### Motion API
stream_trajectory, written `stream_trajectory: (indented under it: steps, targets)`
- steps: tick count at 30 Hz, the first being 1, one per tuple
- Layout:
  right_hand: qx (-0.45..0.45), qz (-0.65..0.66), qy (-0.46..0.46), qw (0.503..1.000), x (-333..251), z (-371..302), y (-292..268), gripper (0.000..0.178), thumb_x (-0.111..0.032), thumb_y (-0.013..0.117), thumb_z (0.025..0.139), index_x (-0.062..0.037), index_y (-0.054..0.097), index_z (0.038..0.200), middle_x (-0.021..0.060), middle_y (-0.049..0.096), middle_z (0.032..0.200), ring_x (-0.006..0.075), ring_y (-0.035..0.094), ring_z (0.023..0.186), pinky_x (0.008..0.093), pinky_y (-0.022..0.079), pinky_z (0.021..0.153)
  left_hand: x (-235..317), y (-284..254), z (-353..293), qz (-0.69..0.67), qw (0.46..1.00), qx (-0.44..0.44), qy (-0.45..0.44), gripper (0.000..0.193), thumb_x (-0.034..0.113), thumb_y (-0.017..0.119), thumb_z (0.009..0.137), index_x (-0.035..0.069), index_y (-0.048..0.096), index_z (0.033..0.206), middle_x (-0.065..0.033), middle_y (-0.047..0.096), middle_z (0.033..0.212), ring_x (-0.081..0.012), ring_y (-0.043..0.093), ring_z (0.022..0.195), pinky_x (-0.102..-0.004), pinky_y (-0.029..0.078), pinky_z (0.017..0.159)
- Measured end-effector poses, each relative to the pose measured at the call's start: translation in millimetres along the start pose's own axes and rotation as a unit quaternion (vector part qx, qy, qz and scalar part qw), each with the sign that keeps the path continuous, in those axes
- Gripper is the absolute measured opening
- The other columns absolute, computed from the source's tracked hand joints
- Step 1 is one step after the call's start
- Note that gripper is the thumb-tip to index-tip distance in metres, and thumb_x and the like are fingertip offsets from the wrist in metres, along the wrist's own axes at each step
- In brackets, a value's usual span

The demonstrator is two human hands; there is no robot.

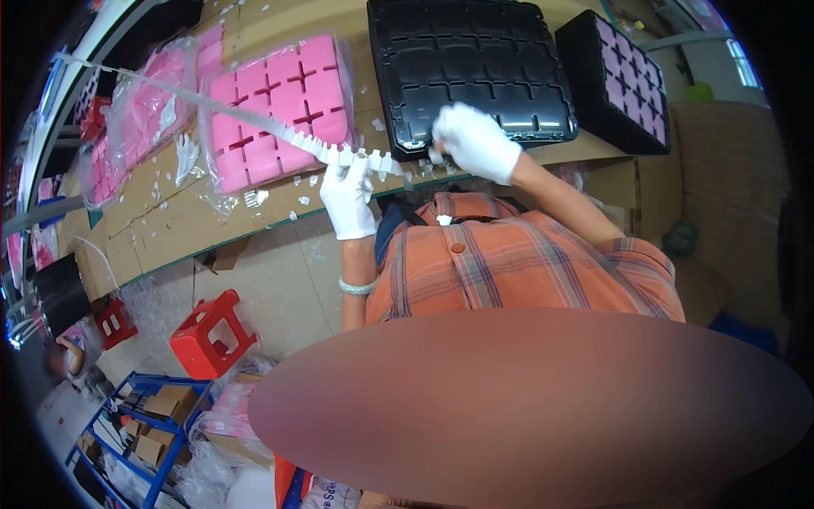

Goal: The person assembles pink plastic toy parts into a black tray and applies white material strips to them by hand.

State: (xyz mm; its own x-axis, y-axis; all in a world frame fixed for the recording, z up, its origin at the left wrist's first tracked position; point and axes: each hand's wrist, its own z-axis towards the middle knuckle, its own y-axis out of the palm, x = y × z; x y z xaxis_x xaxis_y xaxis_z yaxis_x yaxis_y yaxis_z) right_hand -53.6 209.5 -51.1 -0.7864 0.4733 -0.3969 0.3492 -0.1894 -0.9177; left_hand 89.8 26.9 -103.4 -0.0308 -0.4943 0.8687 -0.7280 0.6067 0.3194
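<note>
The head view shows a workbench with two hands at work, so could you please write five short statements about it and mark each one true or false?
1. The left hand holds a white notched strip. True.
2. The right hand is bare. False: the right hand is gloved in white.
3. The pink foam slab with cross-shaped cut-outs lies to the right of the large black tray. False: the slab lies to its left.
4. A loose white glove lies on the workbench. True.
5. A red stool stands on the workbench. False: it is on the floor.
</note>
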Motion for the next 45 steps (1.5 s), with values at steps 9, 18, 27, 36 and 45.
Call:
stream_trajectory:
  steps: [9, 18, 27, 36, 45]
  targets:
    - [0.091, 0.288, 0.084, 0.950, -8, 21, -9, 0.023, -0.024, 0.063, 0.090, -0.0034, 0.066, 0.099, 0.0086, 0.066, 0.093, 0.0184, 0.064, 0.081, 0.0321, 0.050, 0.074, 21, 35, -1, -0.021, 0.999, -0.029, -0.009, 0.012, 0.010, 0.065, 0.091, 0.002, 0.062, 0.100, 0.0005, 0.054, 0.069, -0.0035, 0.045, 0.050, -0.0185, 0.033, 0.042]
    - [0.033, 0.471, 0.050, 0.880, -9, 31, 0, 0.011, -0.012, 0.064, 0.089, -0.0018, 0.062, 0.094, 0.0032, 0.064, 0.087, 0.0113, 0.061, 0.083, 0.0272, 0.049, 0.078, 15, 42, 6, -0.058, 0.995, -0.076, -0.041, 0.010, 0.009, 0.063, 0.089, 0.004, 0.062, 0.098, 0.0010, 0.055, 0.069, -0.0040, 0.046, 0.048, -0.0182, 0.030, 0.039]
    - [0.125, 0.289, 0.012, 0.949, 32, 85, -16, 0.007, -0.010, 0.062, 0.088, -0.0025, 0.061, 0.087, 0.0107, 0.059, 0.086, 0.0276, 0.061, 0.081, 0.0323, 0.048, 0.077, -13, 30, 37, -0.073, 0.990, -0.093, -0.083, 0.019, 0.006, 0.071, 0.085, 0.003, 0.064, 0.104, -0.0026, 0.065, 0.083, -0.0051, 0.050, 0.053, -0.0190, 0.036, 0.044]
    - [0.146, -0.013, 0.193, 0.970, 146, 227, 3, 0.019, -0.025, 0.066, 0.085, -0.0065, 0.070, 0.085, 0.0188, 0.068, 0.093, 0.0363, 0.066, 0.090, 0.0447, 0.051, 0.081, 16, 30, 48, -0.095, 0.992, -0.077, -0.040, 0.028, 0.007, 0.069, 0.087, 0.003, 0.059, 0.113, -0.0058, 0.065, 0.096, -0.0116, 0.065, 0.073, -0.0210, 0.048, 0.051]
    - [0.183, -0.084, 0.133, 0.971, 143, 225, 7, 0.014, -0.017, 0.063, 0.084, -0.0054, 0.071, 0.084, 0.0197, 0.068, 0.090, 0.0383, 0.066, 0.086, 0.0463, 0.053, 0.077, 21, 6, 48, -0.093, 0.991, -0.071, -0.066, 0.022, 0.007, 0.066, 0.088, 0.004, 0.062, 0.109, -0.0064, 0.066, 0.097, -0.0131, 0.067, 0.074, -0.0205, 0.050, 0.052]
